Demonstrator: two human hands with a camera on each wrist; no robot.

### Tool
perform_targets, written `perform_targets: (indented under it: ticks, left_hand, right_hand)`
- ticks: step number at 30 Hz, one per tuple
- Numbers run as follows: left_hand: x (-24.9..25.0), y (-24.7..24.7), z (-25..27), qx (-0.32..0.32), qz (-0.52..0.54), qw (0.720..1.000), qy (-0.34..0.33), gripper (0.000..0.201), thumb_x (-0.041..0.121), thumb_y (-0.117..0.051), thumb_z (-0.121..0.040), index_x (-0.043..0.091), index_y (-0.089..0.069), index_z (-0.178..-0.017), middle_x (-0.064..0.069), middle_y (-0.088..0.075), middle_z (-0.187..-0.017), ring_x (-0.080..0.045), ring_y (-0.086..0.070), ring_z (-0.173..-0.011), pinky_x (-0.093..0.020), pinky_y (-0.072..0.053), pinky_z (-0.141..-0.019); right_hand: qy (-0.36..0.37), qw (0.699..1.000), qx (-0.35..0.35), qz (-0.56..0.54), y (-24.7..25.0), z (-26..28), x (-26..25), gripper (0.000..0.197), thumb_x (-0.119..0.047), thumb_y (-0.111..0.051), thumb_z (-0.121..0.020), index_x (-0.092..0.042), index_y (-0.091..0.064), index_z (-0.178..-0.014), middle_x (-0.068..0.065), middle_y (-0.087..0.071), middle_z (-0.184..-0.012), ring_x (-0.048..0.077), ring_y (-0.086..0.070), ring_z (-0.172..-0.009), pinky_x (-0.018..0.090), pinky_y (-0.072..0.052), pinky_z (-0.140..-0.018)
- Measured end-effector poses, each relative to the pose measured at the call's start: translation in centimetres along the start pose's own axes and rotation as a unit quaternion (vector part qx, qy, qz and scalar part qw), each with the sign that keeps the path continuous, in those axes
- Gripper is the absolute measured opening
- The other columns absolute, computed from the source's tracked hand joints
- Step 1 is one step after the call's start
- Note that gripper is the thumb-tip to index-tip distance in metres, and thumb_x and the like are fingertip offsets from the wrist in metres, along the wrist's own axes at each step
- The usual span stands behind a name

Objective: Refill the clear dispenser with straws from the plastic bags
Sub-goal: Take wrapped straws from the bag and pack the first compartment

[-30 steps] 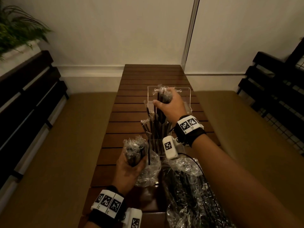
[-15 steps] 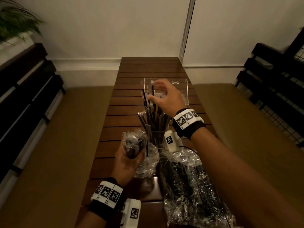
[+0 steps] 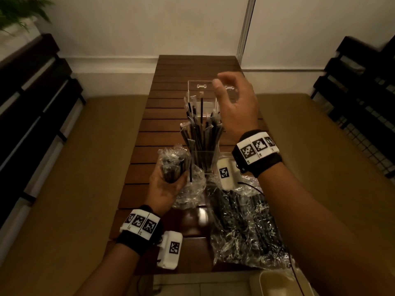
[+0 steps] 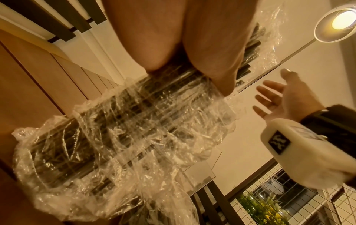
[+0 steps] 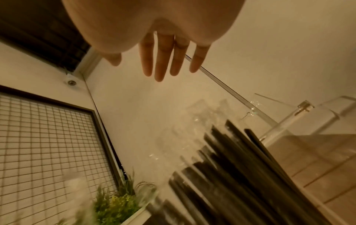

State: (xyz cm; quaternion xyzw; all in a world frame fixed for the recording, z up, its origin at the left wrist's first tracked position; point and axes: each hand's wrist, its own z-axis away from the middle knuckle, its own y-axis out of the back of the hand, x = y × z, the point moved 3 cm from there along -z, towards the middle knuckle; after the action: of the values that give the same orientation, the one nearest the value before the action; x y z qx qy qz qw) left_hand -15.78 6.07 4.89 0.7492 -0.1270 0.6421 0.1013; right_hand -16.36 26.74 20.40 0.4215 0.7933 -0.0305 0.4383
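Observation:
The clear dispenser (image 3: 204,161) stands mid-table with several black wrapped straws (image 3: 201,130) fanning out of its top; its hinged clear lid (image 3: 212,89) is tipped back behind it. My right hand (image 3: 233,99) hovers above and right of the straws, fingers (image 5: 163,60) straight and spread, holding nothing. My left hand (image 3: 165,184) grips a crinkled plastic bag of black straws (image 3: 174,165) upright, left of the dispenser; in the left wrist view that bag (image 4: 125,129) fills the middle. A second, fuller bag of straws (image 3: 248,227) lies on the table's near right.
The slatted wooden table (image 3: 171,112) is narrow, with tan cushioned benches (image 3: 70,178) on both sides. Dark slatted backrests (image 3: 27,107) flank the benches. A white wall (image 3: 149,26) stands past the table's far end, and a plant (image 3: 19,11) at the far left.
My right hand let go of the straws it held above the dispenser and rose up and right, opening; the straws now stand in the dispenser. The left hand kept hold of its bag.

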Motion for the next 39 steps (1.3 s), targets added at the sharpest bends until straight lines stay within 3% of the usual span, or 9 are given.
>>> perform_targets:
  ticks: [3, 7, 10, 14, 17, 19, 26, 34, 39]
  left_hand:
    - [-0.2, 0.2, 0.0, 0.003, 0.004, 1.000, 0.003, 0.055, 0.020, -0.078, -0.077, 0.003, -0.055, -0.124, -0.012, -0.068, -0.119, -0.030, -0.066, -0.112, -0.059, -0.052, -0.094]
    - [0.0, 0.2, 0.2, 0.004, 0.000, 1.000, 0.003, 0.059, 0.026, -0.078, -0.075, 0.005, -0.055, -0.125, -0.011, -0.068, -0.120, -0.028, -0.066, -0.113, -0.058, -0.051, -0.096]
    - [0.5, 0.1, 0.3, -0.020, 0.001, 1.000, -0.010, 0.061, 0.028, -0.078, -0.076, 0.001, -0.053, -0.125, -0.013, -0.067, -0.119, -0.028, -0.065, -0.112, -0.058, -0.050, -0.097]
    - [1.7, 0.1, 1.2, -0.034, 0.002, 0.999, -0.033, 0.081, 0.054, -0.074, -0.075, -0.001, -0.048, -0.129, -0.003, -0.065, -0.119, -0.018, -0.065, -0.111, -0.032, -0.055, -0.092]
    - [1.1, 0.2, 1.2, -0.042, 0.014, 0.999, -0.011, 0.072, 0.047, -0.075, -0.077, 0.010, -0.049, -0.134, -0.006, -0.061, -0.129, -0.027, -0.060, -0.121, -0.046, -0.052, -0.099]
    - [0.6, 0.3, 0.9, -0.049, -0.013, 0.999, -0.004, 0.066, 0.037, -0.071, -0.081, 0.008, -0.048, -0.136, -0.010, -0.061, -0.130, -0.028, -0.061, -0.120, -0.056, -0.050, -0.099]
    - [-0.2, 0.7, 0.3, -0.090, 0.013, 0.996, 0.018, 0.076, 0.026, -0.073, -0.077, 0.006, -0.038, -0.141, -0.013, -0.064, -0.125, -0.030, -0.063, -0.116, -0.052, -0.052, -0.097]
    - [0.4, 0.9, 0.3, -0.115, 0.044, 0.992, 0.024, 0.101, 0.051, -0.081, -0.068, 0.003, -0.030, -0.141, -0.007, -0.062, -0.123, -0.017, -0.065, -0.114, -0.025, -0.056, -0.083]
    - [0.3, 0.9, -0.2, -0.106, 0.029, 0.994, 0.011, 0.089, 0.030, -0.072, -0.073, -0.001, -0.028, -0.144, -0.014, -0.059, -0.127, -0.022, -0.063, -0.116, -0.029, -0.057, -0.088]
  right_hand:
    - [0.030, 0.999, 0.032, -0.026, 0.5, 3.0, -0.9, 0.016, -0.033, -0.044, -0.097, -0.025, -0.058, -0.096, -0.015, -0.057, -0.090, 0.012, -0.058, -0.088, 0.038, -0.053, -0.078]
    - [0.007, 0.996, -0.058, -0.074, -0.4, 8.2, -0.8, 0.022, -0.025, -0.043, -0.091, -0.014, -0.061, -0.098, -0.008, -0.059, -0.091, 0.010, -0.058, -0.084, 0.029, -0.052, -0.072]
    - [-0.039, 0.987, -0.146, -0.052, -1.5, 11.8, -0.5, 0.037, -0.039, -0.055, -0.086, -0.021, -0.057, -0.118, -0.010, -0.058, -0.110, -0.003, -0.056, -0.100, 0.018, -0.051, -0.085]
    - [-0.082, 0.963, -0.255, -0.026, -2.9, 14.1, -0.4, 0.092, -0.055, -0.076, -0.074, -0.029, -0.028, -0.148, -0.009, -0.038, -0.149, 0.004, -0.038, -0.134, 0.025, -0.036, -0.108]
    - [-0.117, 0.946, -0.297, -0.059, -4.2, 14.8, -0.5, 0.107, -0.048, -0.081, -0.072, -0.036, -0.012, -0.153, -0.008, -0.036, -0.155, 0.009, -0.037, -0.140, 0.035, -0.035, -0.114]
    - [-0.146, 0.943, -0.289, -0.083, -4.8, 14.9, -0.3, 0.106, -0.041, -0.084, -0.072, -0.041, -0.013, -0.152, -0.006, -0.045, -0.150, 0.010, -0.045, -0.135, 0.035, -0.038, -0.113]
    - [-0.143, 0.939, -0.289, -0.119, -4.8, 14.2, 0.8, 0.058, -0.029, -0.082, -0.077, -0.034, -0.054, -0.128, -0.016, -0.064, -0.119, -0.008, -0.057, -0.111, 0.016, -0.045, -0.096]
    - [-0.139, 0.933, -0.310, -0.117, -4.8, 13.6, 2.3, 0.038, -0.025, -0.074, -0.080, -0.030, -0.059, -0.115, -0.008, -0.068, -0.109, 0.009, -0.065, -0.107, 0.042, -0.053, -0.098]
    - [-0.149, 0.926, -0.332, -0.099, -5.3, 13.6, 2.5, 0.053, -0.038, -0.077, -0.078, -0.036, -0.056, -0.127, -0.010, -0.067, -0.121, 0.006, -0.061, -0.116, 0.041, -0.048, -0.104]
